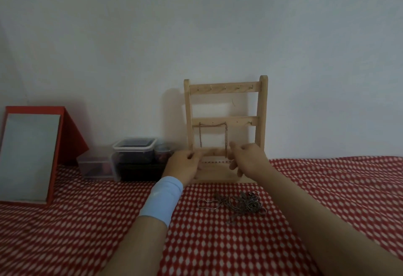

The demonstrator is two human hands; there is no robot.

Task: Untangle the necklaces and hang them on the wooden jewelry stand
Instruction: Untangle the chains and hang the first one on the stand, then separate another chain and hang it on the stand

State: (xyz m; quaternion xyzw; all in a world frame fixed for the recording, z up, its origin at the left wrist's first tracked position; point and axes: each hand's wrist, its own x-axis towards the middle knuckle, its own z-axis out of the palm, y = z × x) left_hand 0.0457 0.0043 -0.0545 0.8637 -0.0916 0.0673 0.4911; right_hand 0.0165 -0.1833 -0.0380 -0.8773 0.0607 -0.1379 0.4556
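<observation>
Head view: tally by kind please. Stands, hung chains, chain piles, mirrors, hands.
Stand: 1
Hung chain: 1
Chain pile: 1, strands too tangled to count
Mirror: 1
Hands: 2, left hand and right hand
Total: 6

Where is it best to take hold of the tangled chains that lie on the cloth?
Probably the loose loop trailing left of the tangled chains, pinched from above: it lies flat on the cloth, apart from the dense knot.
</observation>
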